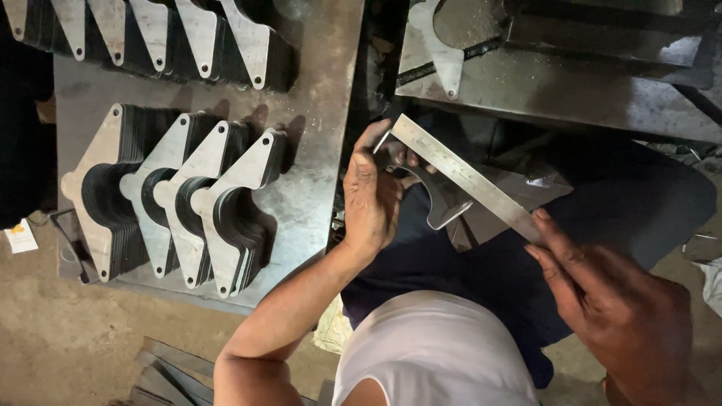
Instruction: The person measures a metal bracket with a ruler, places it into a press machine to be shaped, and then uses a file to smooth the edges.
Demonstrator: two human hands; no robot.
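A: Start low in the frame. What is each hand doing?

B: The right hand [609, 301], at the lower right, has its fingers [553, 233] laid together on the near end of the ruler [462, 177], pressing it flat rather than pinching it. The left hand [370, 197], at centre, has its fingers curled shut round the plate [444, 203] and the ruler's far end, thumb on the outer side.

A: And where is the plate?

B: Held over the lap, just below the middle of the frame, under the ruler, which crosses it on a slant from upper left to lower right. Part of the plate is hidden by the left hand.

A: How would you judge a good reading here?

B: I would keep the ruler's edge lying flush against the plate with no rocking, and line its end up with the plate's edge before looking at the marks (a slanted ruler reads long). The left hand should clamp both together so neither slips; the right only steadies.

A: Anything further off?

B: On the table [316, 173] at left centre stand four stacks [173, 203] of like plates, each with holes and a curved notch. A further row [150, 34] leans along the upper left. At the upper right one plate [440, 45] lies on a steel slab [571, 90].
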